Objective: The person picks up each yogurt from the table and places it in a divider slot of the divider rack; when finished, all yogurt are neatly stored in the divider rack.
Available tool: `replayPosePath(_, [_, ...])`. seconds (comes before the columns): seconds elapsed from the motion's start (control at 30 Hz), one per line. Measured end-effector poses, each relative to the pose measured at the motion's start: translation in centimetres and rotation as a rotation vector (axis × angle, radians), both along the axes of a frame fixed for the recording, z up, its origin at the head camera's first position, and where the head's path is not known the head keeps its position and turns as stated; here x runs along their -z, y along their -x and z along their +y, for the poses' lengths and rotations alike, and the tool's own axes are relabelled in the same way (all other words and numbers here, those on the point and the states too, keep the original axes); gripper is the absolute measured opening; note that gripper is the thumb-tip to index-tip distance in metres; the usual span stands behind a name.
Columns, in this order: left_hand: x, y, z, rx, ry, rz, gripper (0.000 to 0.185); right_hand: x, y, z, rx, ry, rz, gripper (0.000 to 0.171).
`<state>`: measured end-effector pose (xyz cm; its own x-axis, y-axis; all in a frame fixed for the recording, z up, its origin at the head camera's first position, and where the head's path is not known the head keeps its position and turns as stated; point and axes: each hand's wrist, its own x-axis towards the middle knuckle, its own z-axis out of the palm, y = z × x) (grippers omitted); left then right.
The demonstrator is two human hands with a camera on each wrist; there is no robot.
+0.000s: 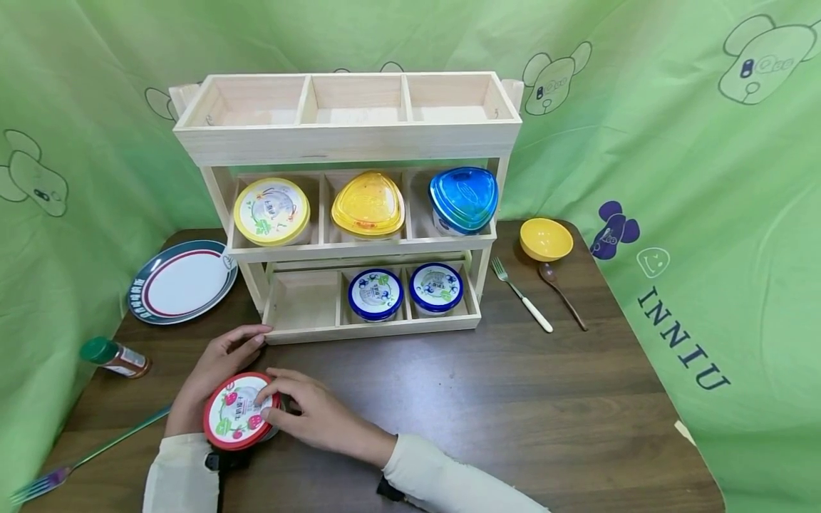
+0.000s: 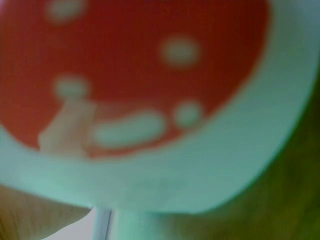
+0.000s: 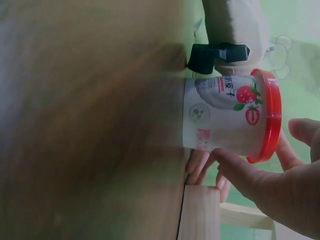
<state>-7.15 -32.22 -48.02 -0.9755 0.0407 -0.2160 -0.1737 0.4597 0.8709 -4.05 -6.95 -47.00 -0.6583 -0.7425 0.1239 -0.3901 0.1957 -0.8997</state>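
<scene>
A white tub [image 3: 220,125] printed with strawberries has a red lid [image 1: 239,411] and stands upright on the table. My right hand [image 1: 321,413] comes at it from the right. Its thumb and forefinger lie over the lid's edge, and other fingers pass beside the tub's wall. Just behind the tub, my left hand [image 1: 221,363] touches the lower left corner of the wooden rack [image 1: 372,332], fingers mostly extended. A blurred red strawberry print [image 2: 150,75] with pale dots fills most of the left wrist view.
The rack's middle tier bears yellow-lidded [image 1: 272,211], amber-lidded [image 1: 368,204] and blue-lidded [image 1: 465,199] tubs. Two dark-blue-lidded tubs [image 1: 375,294] sit below. Around it are a plate [image 1: 186,281], spice jar [image 1: 118,358], long fork [image 1: 96,452], small fork [image 1: 521,296], spoon [image 1: 562,296] and yellow bowl [image 1: 546,240].
</scene>
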Motion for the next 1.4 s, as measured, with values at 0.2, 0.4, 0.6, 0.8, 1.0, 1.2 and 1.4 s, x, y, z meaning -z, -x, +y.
replayPosePath(0.2, [0.0, 0.0, -0.1, 0.005, -0.057, 0.001, 0.045, 0.3, 0.0, -0.5, -0.028, -0.012, 0.035, 0.018])
replayPosePath(0.4, [-0.1, 0.0, 0.0, -0.006, -0.058, -0.007, 0.046, 0.2, -0.1, -0.4, -0.023, 0.004, 0.004, 0.019])
replayPosePath(0.6, [0.0, 0.2, 0.3, -0.055, -0.147, -0.070, 0.047, -0.1, 0.1, 0.4, 0.008, 0.047, -0.069, 0.021])
replayPosePath(0.8, [-0.1, 0.3, 0.4, -0.059, -0.156, -0.082, 0.047, -0.1, 0.2, 2.1, 0.043, 0.047, -0.148, 0.023])
replayPosePath(1.0, [-0.3, 0.3, 0.4, -0.069, -0.148, -0.101, 0.048, 0.0, 0.4, 4.2, 0.090, 0.082, -0.233, 0.023])
replayPosePath(1.2, [-0.2, 0.4, 0.3, -0.083, -0.137, -0.136, 0.047, -0.2, 0.8, 6.6, 0.162, 0.128, -0.276, 0.023])
replayPosePath(1.4, [-0.2, 0.5, 0.4, -0.082, -0.144, -0.143, 0.045, -0.2, 1.0, 9.2, 0.235, 0.137, -0.306, 0.023])
